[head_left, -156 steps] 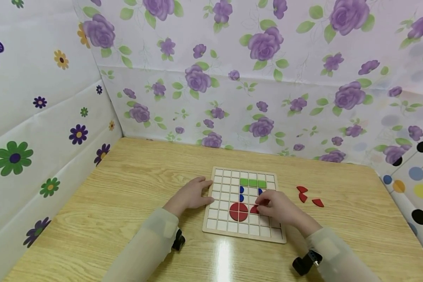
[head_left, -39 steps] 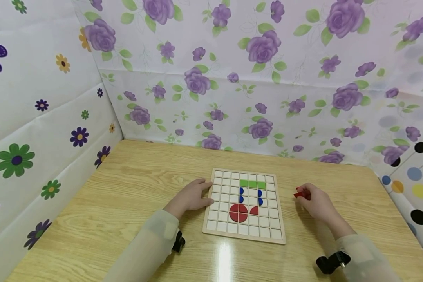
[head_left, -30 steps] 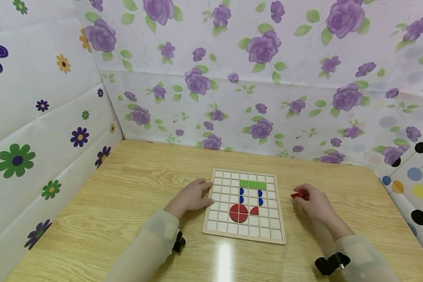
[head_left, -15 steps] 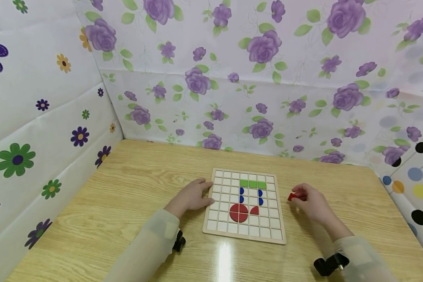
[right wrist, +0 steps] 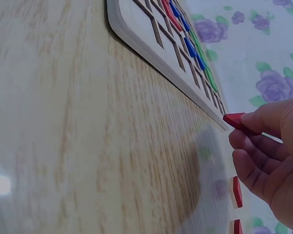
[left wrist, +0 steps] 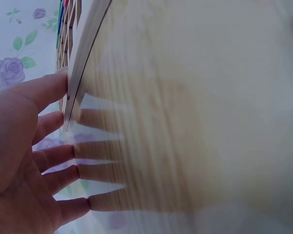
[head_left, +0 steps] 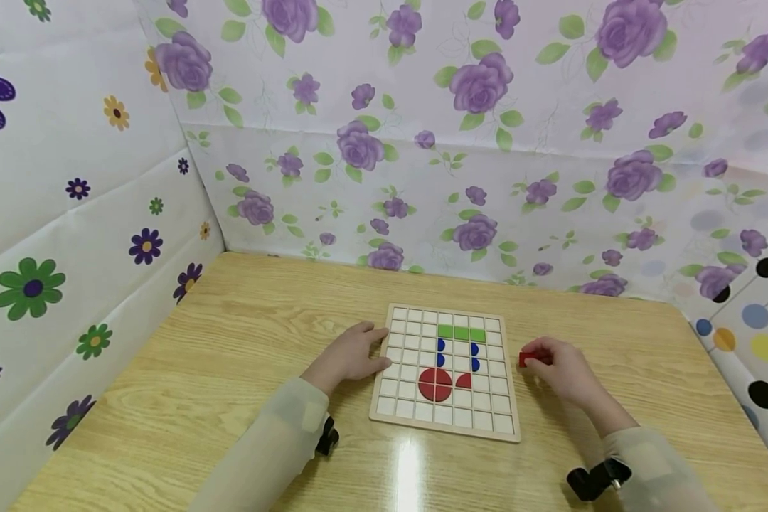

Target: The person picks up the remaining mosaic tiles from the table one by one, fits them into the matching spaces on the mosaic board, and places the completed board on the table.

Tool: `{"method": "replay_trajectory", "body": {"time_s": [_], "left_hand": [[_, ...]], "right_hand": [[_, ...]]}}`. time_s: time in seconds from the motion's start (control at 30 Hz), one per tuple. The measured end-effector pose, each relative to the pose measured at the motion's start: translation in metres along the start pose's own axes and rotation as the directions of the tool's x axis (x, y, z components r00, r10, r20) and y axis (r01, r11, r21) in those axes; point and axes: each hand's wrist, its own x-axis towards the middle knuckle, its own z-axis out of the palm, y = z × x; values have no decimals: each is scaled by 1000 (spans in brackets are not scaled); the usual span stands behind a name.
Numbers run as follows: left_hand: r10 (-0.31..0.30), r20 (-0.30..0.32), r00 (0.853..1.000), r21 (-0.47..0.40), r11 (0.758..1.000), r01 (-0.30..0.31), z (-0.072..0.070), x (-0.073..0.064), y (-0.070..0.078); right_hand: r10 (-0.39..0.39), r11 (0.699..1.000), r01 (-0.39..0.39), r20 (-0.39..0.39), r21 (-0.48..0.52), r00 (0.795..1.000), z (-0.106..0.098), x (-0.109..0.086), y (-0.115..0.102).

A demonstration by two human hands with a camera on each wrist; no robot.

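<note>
On the table lies a wooden grid board [head_left: 422, 419] with white square cells. Green squares [head_left: 461, 333] sit in a row near its top, blue half-circles [head_left: 441, 360] lie below, and a red circle of quarter pieces [head_left: 434, 385] has a single red quarter [head_left: 464, 381] to its right. My left hand [head_left: 353, 355] touches the board's left edge with spread, extended fingers. Just right of the board, my right hand [head_left: 560, 370] pinches a red quarter-circle piece [right wrist: 240, 123] between thumb and fingers, above the table.
In the right wrist view, two more red pieces [right wrist: 237, 191] lie on the wooden table [head_left: 275, 306] under my right hand; the hand hides them in the head view. Flowered cloth [head_left: 384, 192] stands behind the table and at its left side.
My right hand left a red quarter on the board, moved right to the loose pieces and picked one up. It has since turned that piece and shifted slightly left. The left hand stays put.
</note>
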Motion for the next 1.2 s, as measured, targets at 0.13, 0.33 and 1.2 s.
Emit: {"method": "replay_trajectory", "body": {"time_s": [0.13, 0.33, 1.2], "left_hand": [[-13, -1, 1000, 3, 1000, 13, 1, 1, 1], [-26, -2, 1000, 4, 1000, 26, 1, 1, 3], [2, -31, 1000, 26, 1000, -1, -1, 2, 7]], "right_hand": [[-9, 1000, 9, -3, 11, 1000, 2, 1, -1], [-10, 1000, 10, -10, 14, 1000, 4, 2, -2], [-24, 999, 23, 32, 32, 999, 14, 2, -13]]}}
